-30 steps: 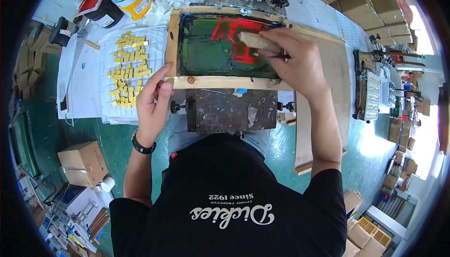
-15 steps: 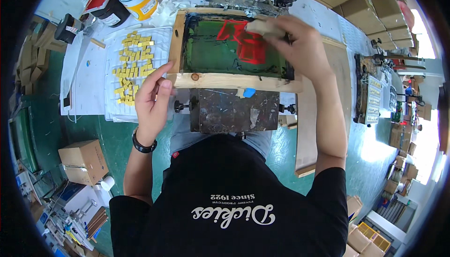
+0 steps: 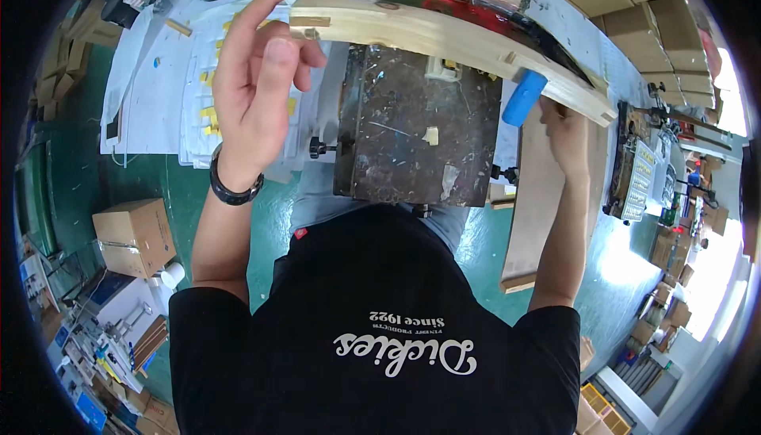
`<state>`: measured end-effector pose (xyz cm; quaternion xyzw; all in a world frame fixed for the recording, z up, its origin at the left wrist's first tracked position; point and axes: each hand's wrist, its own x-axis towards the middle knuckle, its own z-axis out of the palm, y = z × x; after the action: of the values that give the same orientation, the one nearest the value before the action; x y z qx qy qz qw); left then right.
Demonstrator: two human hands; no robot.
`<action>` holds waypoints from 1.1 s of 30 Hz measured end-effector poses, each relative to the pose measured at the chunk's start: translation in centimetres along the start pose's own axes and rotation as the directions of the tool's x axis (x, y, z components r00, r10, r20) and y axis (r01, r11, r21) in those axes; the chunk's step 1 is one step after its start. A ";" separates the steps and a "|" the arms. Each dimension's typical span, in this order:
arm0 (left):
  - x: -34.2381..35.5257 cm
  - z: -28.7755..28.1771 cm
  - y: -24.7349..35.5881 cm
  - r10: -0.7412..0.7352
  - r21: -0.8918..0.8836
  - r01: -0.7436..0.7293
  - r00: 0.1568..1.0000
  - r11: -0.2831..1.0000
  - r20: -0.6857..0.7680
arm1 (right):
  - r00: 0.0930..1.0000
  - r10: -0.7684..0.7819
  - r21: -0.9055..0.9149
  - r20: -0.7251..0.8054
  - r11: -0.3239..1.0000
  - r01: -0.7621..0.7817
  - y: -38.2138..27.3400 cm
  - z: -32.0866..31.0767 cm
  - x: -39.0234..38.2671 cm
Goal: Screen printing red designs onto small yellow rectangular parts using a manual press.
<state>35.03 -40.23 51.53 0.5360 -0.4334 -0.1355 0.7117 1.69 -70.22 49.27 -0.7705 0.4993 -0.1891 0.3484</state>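
Frame (image 3: 412,32) sits tilted up over the far side of the dark board (image 3: 396,161); left hand (image 3: 258,94) loose-fingered at its left end, right hand (image 3: 567,137) half hidden by the right end, so can't tell its grip. Probably best kept steady, clear of the yellow block (image 3: 450,64) below.

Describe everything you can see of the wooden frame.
The wooden frame looks pale and unpainted, with visible grain along its long front bar. It appears tilted, its front raised above the dark platform. A red patch and dark areas show inside it, seen at a slant. A blue cylinder sits against the bar near its right end, by the right hand, whose fingers are partly hidden. The left hand is by the left corner; contact is unclear.
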 end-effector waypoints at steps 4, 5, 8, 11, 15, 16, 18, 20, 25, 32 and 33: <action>-1.4 0.2 -0.9 -0.086 -0.028 0.085 0.995 0.996 -0.055 | 0.902 -0.404 -0.069 0.152 0.906 0.418 -2.0 3.9 -1.3; -2.2 -0.1 -1.3 -0.130 -0.025 0.129 0.989 0.991 -0.068 | 0.872 -0.464 -0.107 0.157 0.869 0.482 -2.8 4.7 -1.1; -4.2 -1.8 -1.9 -0.214 -0.014 0.214 0.970 0.977 -0.111 | 0.790 -0.585 -0.174 0.183 0.772 0.611 -4.1 5.8 -0.3; -5.6 -4.3 -1.3 -0.297 0.111 0.322 0.934 0.940 -0.197 | 0.796 -0.555 -0.161 0.243 0.786 0.597 -4.7 6.9 0.3; -6.5 -6.7 -2.2 -0.322 0.193 0.380 0.906 0.905 -0.273 | 0.795 -0.510 -0.221 0.328 0.777 0.589 -4.4 7.1 1.2; -6.5 -7.2 -2.6 -0.325 0.204 0.391 0.900 0.898 -0.291 | 0.763 -0.583 -0.227 0.279 0.732 0.643 -3.9 7.1 1.4; -5.8 -8.1 -3.5 -0.324 0.223 0.398 0.895 0.890 -0.307 | 0.723 -0.654 -0.230 0.223 0.686 0.691 -3.8 7.6 0.9; -4.3 -8.1 -4.8 -0.235 0.498 0.316 0.947 0.807 -0.221 | 0.766 -0.620 -0.146 0.169 0.753 0.641 -4.3 7.1 0.1; -0.4 -7.2 -8.8 -0.052 0.836 0.016 0.999 0.548 0.015 | 0.869 -0.493 -0.080 0.044 0.866 0.495 -2.9 4.7 -1.0; 0.3 -12.7 -18.2 0.062 0.912 -0.210 0.978 0.353 0.201 | 0.982 -0.032 0.043 -0.186 0.998 0.041 5.0 0.4 -2.5; 0.5 -12.8 -17.9 -0.024 0.908 -0.137 0.987 0.396 0.160 | 0.978 0.050 0.095 -0.202 0.995 -0.031 6.3 -0.2 -2.4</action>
<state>49.92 -39.24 35.33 0.8117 -0.5056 0.1095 0.2711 -3.49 -69.73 44.94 -0.7198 0.5390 -0.2828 0.3339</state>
